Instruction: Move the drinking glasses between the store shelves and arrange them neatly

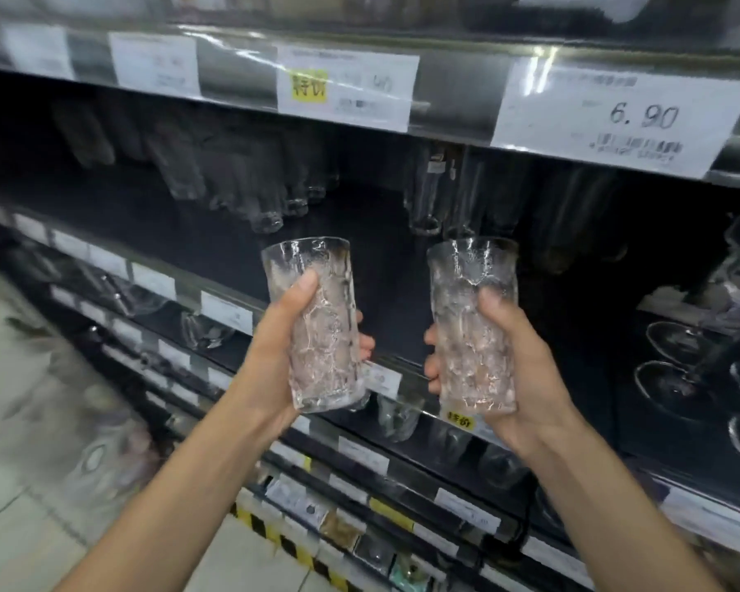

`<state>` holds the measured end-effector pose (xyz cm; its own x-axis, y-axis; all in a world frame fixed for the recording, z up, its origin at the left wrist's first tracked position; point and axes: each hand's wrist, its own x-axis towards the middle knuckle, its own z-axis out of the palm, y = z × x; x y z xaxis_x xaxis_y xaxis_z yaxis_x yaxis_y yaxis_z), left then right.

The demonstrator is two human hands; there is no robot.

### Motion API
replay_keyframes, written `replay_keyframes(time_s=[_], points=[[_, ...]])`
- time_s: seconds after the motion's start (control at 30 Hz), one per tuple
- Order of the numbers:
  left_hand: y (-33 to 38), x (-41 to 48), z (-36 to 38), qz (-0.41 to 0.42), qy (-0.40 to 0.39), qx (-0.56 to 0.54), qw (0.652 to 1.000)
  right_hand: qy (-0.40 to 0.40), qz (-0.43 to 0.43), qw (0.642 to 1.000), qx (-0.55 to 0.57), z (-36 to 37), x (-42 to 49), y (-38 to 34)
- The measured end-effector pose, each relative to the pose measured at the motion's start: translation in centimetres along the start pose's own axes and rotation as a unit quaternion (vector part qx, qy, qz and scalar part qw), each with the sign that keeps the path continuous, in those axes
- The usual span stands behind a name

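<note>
Centre frame, in front of the dark middle shelf (pixel 372 258), both hands are raised, each with one textured clear tumbler held upright. Left hand (pixel 274 356) is wrapped round the left glass (pixel 317 326), thumb on the near face, fingertips showing past the far side. Right hand (pixel 530 369) grips the right glass (pixel 473 322) the same way. The glasses are apart, with a gap between them. Both are off the shelf, their bases low, near its front price strip (pixel 227 311). Dark shelf deck shows between the held glasses and the back row of glasses (pixel 270 198) at upper centre-left; tall glasses (pixel 424 194) stand at upper centre. The upper shelf lip (pixel 231 70) overhangs, with a price tag (pixel 629 117) at upper right. Stemware (pixel 676 369) sits at the right edge, well apart from the right hand. The background is blurred.
</note>
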<state>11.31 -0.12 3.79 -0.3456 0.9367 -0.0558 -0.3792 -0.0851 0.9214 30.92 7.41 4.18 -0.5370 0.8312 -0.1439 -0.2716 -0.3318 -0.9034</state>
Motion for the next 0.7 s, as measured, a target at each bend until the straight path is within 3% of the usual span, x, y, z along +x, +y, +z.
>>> replay_keyframes(time_s=[0.2, 0.43, 0.7], points=[[1.7, -5.6, -6.9, 0.019, 0.123, 0.022, 0.992, -0.155, 0.041, 0.987, -0.028, 7.9, 2.2, 4.2], [5.1, -10.8, -15.0, 0.107, 0.249, -0.001, 0.963, -0.289, 0.097, 0.951, -0.046, 18.3, 4.3, 8.8], [9.0, -13.3, -25.8, 0.146, 0.303, 0.020, 0.941, -0.383, 0.120, 0.913, -0.065, 30.5, 7.3, 13.6]])
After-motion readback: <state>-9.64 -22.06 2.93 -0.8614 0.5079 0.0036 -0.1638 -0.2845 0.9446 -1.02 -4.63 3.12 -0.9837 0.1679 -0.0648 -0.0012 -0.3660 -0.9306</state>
